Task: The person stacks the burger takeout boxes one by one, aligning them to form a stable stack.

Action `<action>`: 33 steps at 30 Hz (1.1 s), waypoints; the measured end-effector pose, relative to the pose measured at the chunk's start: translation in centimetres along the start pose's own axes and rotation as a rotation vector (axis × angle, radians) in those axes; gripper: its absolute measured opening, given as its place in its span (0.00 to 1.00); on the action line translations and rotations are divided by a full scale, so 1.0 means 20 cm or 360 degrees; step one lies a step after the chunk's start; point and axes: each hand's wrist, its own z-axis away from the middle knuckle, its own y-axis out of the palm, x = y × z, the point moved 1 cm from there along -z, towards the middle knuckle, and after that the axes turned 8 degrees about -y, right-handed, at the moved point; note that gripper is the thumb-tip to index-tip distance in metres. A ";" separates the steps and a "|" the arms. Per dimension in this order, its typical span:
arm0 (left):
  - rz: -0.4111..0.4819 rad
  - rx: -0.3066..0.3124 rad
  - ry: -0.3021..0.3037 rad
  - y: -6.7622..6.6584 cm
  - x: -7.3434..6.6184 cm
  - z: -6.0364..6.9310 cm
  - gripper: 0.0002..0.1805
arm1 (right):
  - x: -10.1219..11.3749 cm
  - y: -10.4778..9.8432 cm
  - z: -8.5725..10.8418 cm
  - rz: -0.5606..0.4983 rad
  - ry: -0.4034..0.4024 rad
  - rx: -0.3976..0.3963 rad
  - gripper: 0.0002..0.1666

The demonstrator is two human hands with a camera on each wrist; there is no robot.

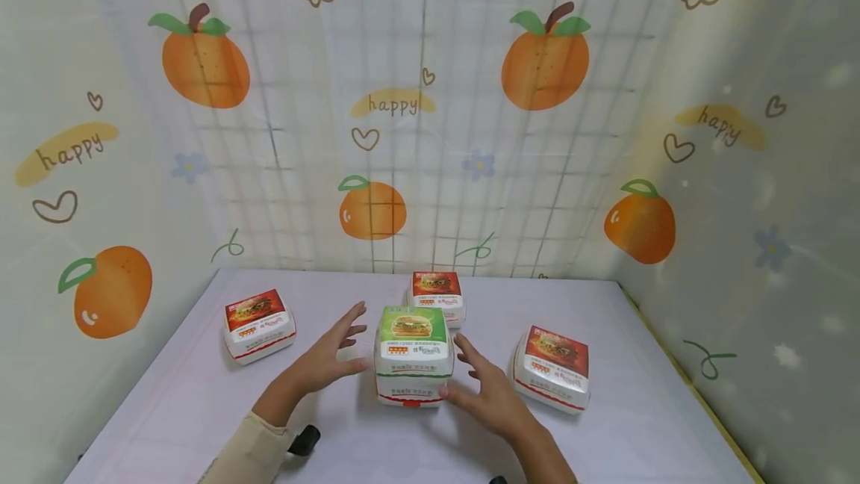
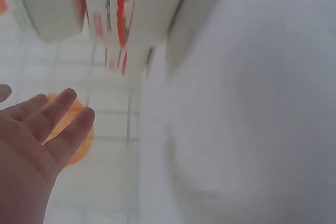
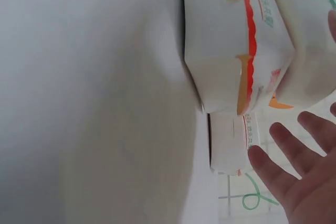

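Observation:
A green-topped burger box (image 1: 413, 342) sits on a white burger box with a red line (image 1: 410, 388) in the middle of the table. To the left of this stack is my left hand (image 1: 329, 355), fingers spread and apart from it. My right hand (image 1: 489, 394) is at the stack's right side, its thumb overlapping the lower box's edge; whether it touches cannot be told. In the left wrist view the fingers (image 2: 68, 129) are straight, with nothing held. The right wrist view shows loosely extended fingers (image 3: 286, 156) beside the lower box (image 3: 226, 40).
Red-topped burger boxes stand around the stack: one at the left (image 1: 258, 326), one behind (image 1: 437, 293), one at the right (image 1: 552, 370). The pale table (image 1: 175, 409) meets a printed curtain (image 1: 302, 193) at the back and sides.

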 end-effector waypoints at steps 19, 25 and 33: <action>-0.0558 -0.0467 -0.0248 -0.63 0.26 0.26 0.35 | 0.05 0.01 -0.09 0.0149 -0.0147 -0.0191 0.56; -0.0582 -0.0540 -0.0508 -0.77 0.40 0.25 0.56 | 0.08 -0.01 -0.14 0.0153 -0.0255 -0.0190 0.56; -0.0442 -0.0527 -0.0643 -0.84 0.57 0.22 0.70 | 0.07 0.01 -0.18 0.0171 -0.0185 -0.0126 0.56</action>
